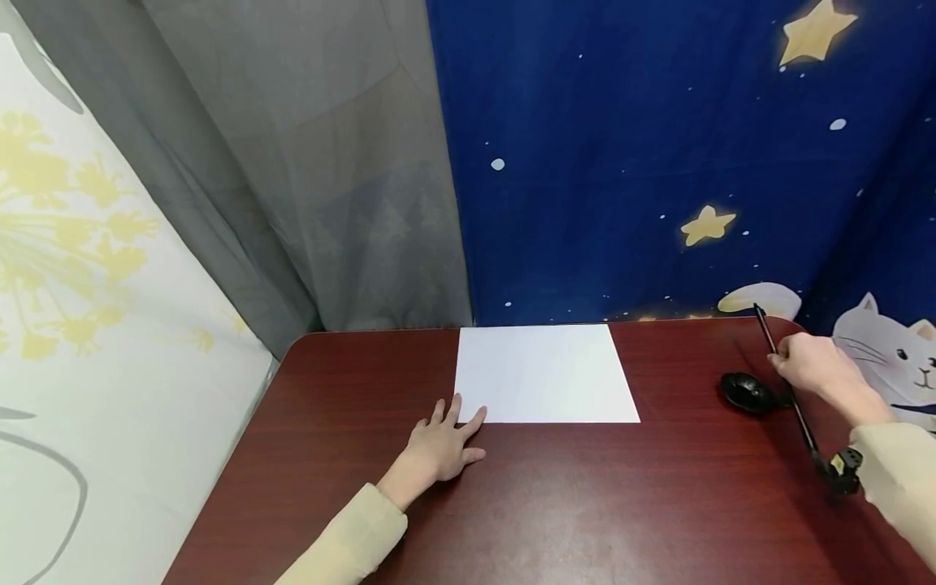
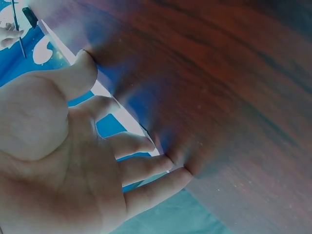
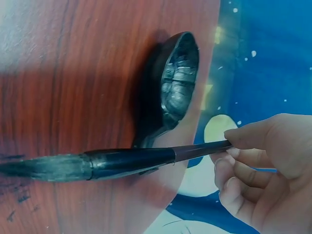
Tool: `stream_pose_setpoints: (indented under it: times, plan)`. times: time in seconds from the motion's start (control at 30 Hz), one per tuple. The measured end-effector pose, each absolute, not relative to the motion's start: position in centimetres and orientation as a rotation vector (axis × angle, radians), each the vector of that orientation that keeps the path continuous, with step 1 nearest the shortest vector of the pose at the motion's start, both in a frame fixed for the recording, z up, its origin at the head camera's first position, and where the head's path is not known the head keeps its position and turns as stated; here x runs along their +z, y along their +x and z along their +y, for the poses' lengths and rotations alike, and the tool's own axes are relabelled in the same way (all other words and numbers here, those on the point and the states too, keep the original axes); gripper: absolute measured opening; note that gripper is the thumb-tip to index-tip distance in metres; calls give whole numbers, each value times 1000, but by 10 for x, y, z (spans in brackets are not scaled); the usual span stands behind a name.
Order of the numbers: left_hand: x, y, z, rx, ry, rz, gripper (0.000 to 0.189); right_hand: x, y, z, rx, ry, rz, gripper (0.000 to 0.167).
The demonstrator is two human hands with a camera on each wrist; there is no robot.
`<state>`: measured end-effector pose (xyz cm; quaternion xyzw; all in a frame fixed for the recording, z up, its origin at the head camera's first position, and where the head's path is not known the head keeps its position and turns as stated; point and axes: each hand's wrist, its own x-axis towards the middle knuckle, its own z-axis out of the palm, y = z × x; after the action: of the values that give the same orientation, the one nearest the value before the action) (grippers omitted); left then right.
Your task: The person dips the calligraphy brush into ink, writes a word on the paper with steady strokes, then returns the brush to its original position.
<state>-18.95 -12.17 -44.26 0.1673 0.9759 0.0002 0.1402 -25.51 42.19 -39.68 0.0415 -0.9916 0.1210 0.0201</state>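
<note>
My right hand (image 1: 815, 367) pinches a calligraphy brush (image 3: 131, 163) near the end of its handle, at the table's right side. The brush slants, its dark, wet-looking bristles (image 3: 51, 167) pointing away from the fingers. Beside it lies a black spoon-shaped ladle (image 1: 747, 393), its glossy bowl facing up in the right wrist view. A white sheet of paper (image 1: 544, 374) lies flat at the table's far edge. My left hand (image 1: 436, 451) rests with spread fingers at the paper's near left corner, fingertips over the corner and thumb out on the wood.
The dark red table (image 1: 585, 504) has rounded far corners. Behind it hang a grey curtain (image 1: 329, 162) and a blue curtain (image 1: 585, 162) with stars and a cat print. A small black object (image 1: 844, 470) shows by the right cuff. Dark marks (image 3: 22, 197) spot the wood near the bristles.
</note>
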Motion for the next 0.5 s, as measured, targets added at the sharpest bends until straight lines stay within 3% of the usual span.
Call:
stream_pose_setpoints:
  times: [0.5]
  plan:
    - [-440,-187,-120,-8,471,2819,64,-381,-258,410,345,229,-2946,24]
